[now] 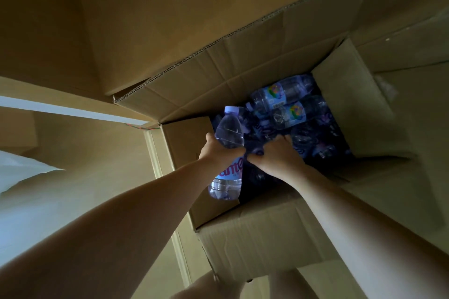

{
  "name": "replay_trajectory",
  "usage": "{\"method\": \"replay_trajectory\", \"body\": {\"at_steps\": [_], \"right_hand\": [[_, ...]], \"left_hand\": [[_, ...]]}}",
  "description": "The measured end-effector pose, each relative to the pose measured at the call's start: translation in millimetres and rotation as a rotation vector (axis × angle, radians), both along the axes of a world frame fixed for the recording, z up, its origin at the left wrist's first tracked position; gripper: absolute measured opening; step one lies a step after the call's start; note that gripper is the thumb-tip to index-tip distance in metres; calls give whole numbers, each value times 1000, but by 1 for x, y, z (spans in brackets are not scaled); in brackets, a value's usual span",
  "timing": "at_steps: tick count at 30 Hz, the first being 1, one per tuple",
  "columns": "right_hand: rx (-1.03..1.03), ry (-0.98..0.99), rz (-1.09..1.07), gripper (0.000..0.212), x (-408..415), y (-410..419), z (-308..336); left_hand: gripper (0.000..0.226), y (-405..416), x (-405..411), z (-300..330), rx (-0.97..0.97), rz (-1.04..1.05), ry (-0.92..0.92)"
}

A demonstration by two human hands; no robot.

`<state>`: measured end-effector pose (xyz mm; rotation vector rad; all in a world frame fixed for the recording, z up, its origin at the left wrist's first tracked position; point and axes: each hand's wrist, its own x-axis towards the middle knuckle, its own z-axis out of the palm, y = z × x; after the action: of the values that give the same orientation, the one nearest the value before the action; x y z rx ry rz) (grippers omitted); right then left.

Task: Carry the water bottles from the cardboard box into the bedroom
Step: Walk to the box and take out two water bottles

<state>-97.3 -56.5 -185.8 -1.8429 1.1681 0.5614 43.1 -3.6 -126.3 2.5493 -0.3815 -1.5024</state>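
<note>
Dim cardboard fills the frame. At centre, the left hand point(218, 149) grips a water bottle point(228, 153) at the open cardboard box's point(267, 233) left edge; the right hand point(274, 155) curls onto bottles point(289, 104) packed inside.

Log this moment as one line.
left hand: grips bottle | right hand: in box, on bottles | step: picking up
</note>
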Motion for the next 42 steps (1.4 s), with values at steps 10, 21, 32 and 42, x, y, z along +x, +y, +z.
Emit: {"method": "replay_trajectory", "body": {"at_steps": [10,21,32,42], "right_hand": [[549,83,-558,45,-25,-39,32],[459,58,-1387,57,-3,-27,-42],[414,-158,-1034,62,37,24,-77],[487,-289,-1262,82,53,64,-118]], "left_hand": [[69,14,-10,-4,-15,59,57],[64,20,11,-47,-21,110,72],[73,20,21,-69,-37,216,67],[70,28,31,-106,-81,233,42]]}}
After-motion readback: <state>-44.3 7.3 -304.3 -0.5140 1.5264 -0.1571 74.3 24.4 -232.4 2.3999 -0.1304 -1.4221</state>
